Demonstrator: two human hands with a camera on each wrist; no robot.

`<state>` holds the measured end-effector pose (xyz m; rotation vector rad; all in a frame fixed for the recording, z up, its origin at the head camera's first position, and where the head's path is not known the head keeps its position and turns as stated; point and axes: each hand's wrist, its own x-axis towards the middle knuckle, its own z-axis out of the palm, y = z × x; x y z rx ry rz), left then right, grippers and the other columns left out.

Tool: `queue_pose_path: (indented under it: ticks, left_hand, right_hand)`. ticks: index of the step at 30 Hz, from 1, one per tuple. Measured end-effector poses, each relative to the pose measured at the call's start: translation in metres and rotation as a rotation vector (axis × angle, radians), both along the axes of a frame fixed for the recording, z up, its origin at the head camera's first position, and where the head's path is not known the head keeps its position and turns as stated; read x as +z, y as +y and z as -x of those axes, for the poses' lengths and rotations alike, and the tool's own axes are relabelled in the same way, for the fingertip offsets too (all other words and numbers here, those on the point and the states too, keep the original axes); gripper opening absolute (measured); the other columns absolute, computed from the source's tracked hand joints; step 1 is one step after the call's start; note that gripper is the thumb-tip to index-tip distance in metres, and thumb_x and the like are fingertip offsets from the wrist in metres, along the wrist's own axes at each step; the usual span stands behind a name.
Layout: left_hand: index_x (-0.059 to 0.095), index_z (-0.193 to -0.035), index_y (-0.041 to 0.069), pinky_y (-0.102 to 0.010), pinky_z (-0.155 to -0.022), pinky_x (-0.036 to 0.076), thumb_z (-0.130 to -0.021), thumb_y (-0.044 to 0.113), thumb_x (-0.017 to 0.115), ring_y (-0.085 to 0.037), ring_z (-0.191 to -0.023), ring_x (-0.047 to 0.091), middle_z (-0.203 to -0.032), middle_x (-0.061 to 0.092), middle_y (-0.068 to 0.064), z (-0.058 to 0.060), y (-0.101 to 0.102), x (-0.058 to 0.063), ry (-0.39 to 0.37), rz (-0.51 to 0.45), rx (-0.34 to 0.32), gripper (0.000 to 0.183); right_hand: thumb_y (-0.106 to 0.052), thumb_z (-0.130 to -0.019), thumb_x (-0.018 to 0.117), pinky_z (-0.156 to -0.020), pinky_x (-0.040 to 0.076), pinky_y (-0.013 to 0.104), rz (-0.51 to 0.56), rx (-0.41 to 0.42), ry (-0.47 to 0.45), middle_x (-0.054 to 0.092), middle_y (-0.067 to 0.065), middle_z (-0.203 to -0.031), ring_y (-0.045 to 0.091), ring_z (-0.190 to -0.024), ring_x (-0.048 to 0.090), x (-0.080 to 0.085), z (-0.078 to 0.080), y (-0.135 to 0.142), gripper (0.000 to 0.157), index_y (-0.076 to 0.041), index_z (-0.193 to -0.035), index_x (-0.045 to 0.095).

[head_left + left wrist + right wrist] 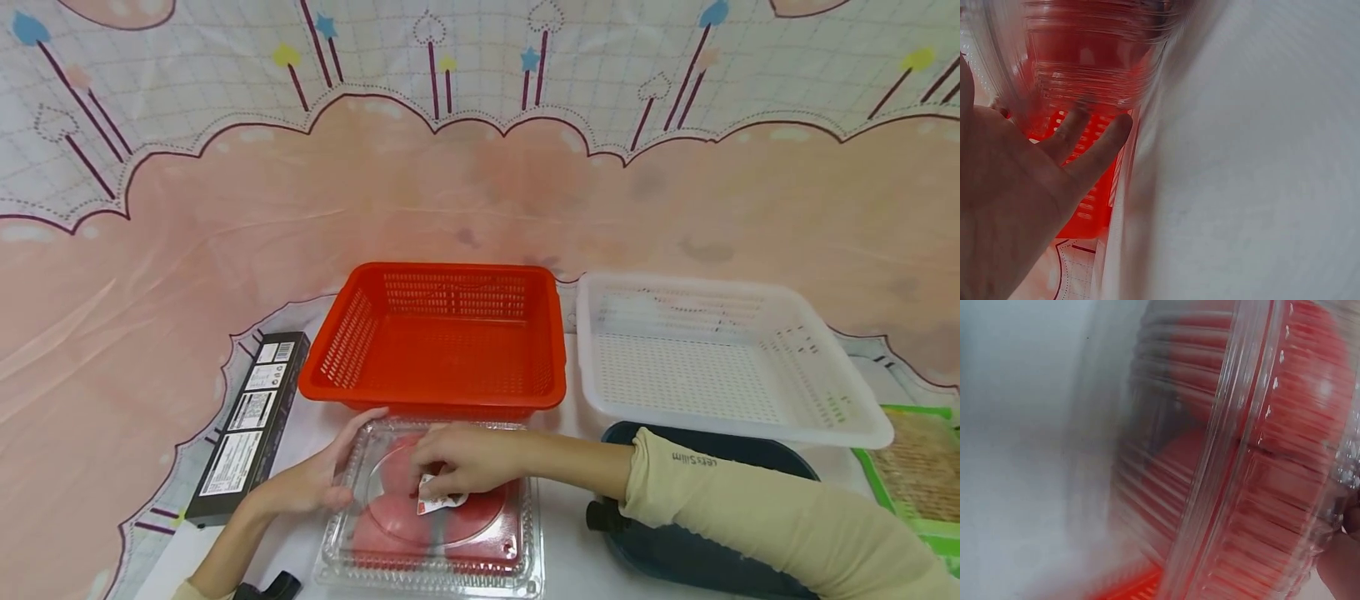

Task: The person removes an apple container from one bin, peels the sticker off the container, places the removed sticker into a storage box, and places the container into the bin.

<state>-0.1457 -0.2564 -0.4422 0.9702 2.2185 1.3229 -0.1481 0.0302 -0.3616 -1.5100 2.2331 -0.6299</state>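
Note:
A clear plastic clamshell box with several round red things inside lies in front of me in the head view. Over its lid is my right hand, fingers curled, pinching a small white sticker with red print. My left hand is at the box's left side, its fingers extended along the edge. In the left wrist view those fingers reach to the ridged plastic wall. The right wrist view shows the box's ribbed side close up, with a bit of my right hand at the edge.
Behind the box stands a red basket, and right of it a white basket. A dark blue tub lies under my right forearm. A black labelled carton is at left, a green-edged pack at far right.

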Motion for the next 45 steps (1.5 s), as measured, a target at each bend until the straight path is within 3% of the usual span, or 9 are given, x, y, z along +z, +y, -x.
queue_pose_path:
  ticks: [5, 12, 17, 21, 29, 36, 45]
  left_hand:
    - [0.006, -0.155, 0.025, -0.024, -0.103, 0.037, -0.089, 0.052, 0.060, 0.001, -0.133, 0.032, -0.149, 0.026, -0.016, -0.003, -0.003, 0.000, -0.019, -0.011, 0.001, 0.090]
    - [0.007, -0.155, 0.026, -0.034, -0.104, 0.038, -0.088, 0.049, 0.061, 0.002, -0.133, 0.030, -0.150, 0.024, -0.014, 0.000, -0.002, 0.000, -0.014, -0.006, 0.015, 0.089]
    - [0.007, -0.155, 0.026, -0.024, -0.103, 0.037, -0.089, 0.051, 0.059, 0.002, -0.131, 0.031, -0.149, 0.025, -0.014, 0.000, -0.003, -0.001, -0.038, -0.018, 0.010, 0.088]
    - [0.007, -0.155, 0.026, -0.020, -0.103, 0.036, -0.089, 0.055, 0.059, 0.003, -0.132, 0.030, -0.149, 0.025, -0.015, 0.000, -0.003, -0.002, -0.053, -0.028, 0.007, 0.089]
    - [0.007, -0.155, 0.025, -0.027, -0.105, 0.036, -0.089, 0.055, 0.059, 0.001, -0.134, 0.027, -0.150, 0.023, -0.015, -0.002, 0.000, 0.001, -0.017, -0.027, 0.004, 0.089]
    - [0.007, -0.155, 0.024, -0.020, -0.104, 0.035, -0.089, 0.053, 0.059, 0.001, -0.134, 0.028, -0.149, 0.022, -0.018, -0.003, 0.003, 0.004, -0.028, -0.047, -0.012, 0.089]
    - [0.008, -0.155, 0.023, -0.019, -0.105, 0.034, -0.089, 0.059, 0.056, 0.002, -0.134, 0.027, -0.148, 0.022, -0.019, -0.001, 0.004, 0.000, -0.014, -0.058, -0.016, 0.089]
  right_hand:
    - [-0.022, -0.094, 0.064, -0.083, 0.034, 0.010, 0.050, 0.050, -0.047, 0.061, -0.006, -0.088, 0.001, -0.086, 0.044, -0.006, 0.003, 0.001, 0.008, -0.015, -0.093, 0.069]
    - [-0.022, -0.095, 0.062, -0.088, 0.037, 0.011, 0.132, 0.060, -0.111, 0.061, -0.005, -0.092, 0.000, -0.091, 0.044, -0.013, 0.008, 0.005, 0.009, -0.015, -0.095, 0.068]
    - [-0.022, -0.096, 0.060, -0.092, 0.038, 0.012, 0.170, 0.075, -0.116, 0.063, -0.005, -0.094, 0.000, -0.094, 0.047, -0.015, 0.008, 0.006, 0.010, -0.015, -0.097, 0.067]
    - [-0.022, -0.097, 0.058, -0.094, 0.039, 0.014, 0.186, 0.066, -0.152, 0.064, -0.005, -0.094, 0.000, -0.096, 0.047, -0.017, 0.008, 0.008, 0.011, -0.015, -0.097, 0.067]
    - [-0.021, -0.099, 0.055, -0.091, 0.041, 0.015, 0.181, 0.032, -0.233, 0.062, -0.004, -0.095, -0.001, -0.095, 0.045, -0.017, 0.007, 0.010, 0.011, -0.014, -0.098, 0.064]
    - [-0.022, -0.099, 0.054, -0.090, 0.042, 0.015, 0.170, 0.000, -0.295, 0.063, -0.003, -0.095, -0.001, -0.095, 0.046, -0.017, 0.007, 0.011, 0.012, -0.014, -0.099, 0.063]
    - [-0.015, -0.097, 0.057, -0.065, 0.048, 0.014, 0.212, -0.036, -0.550, 0.060, 0.005, -0.091, -0.001, -0.075, 0.050, -0.021, 0.008, 0.011, 0.011, -0.006, -0.100, 0.061]
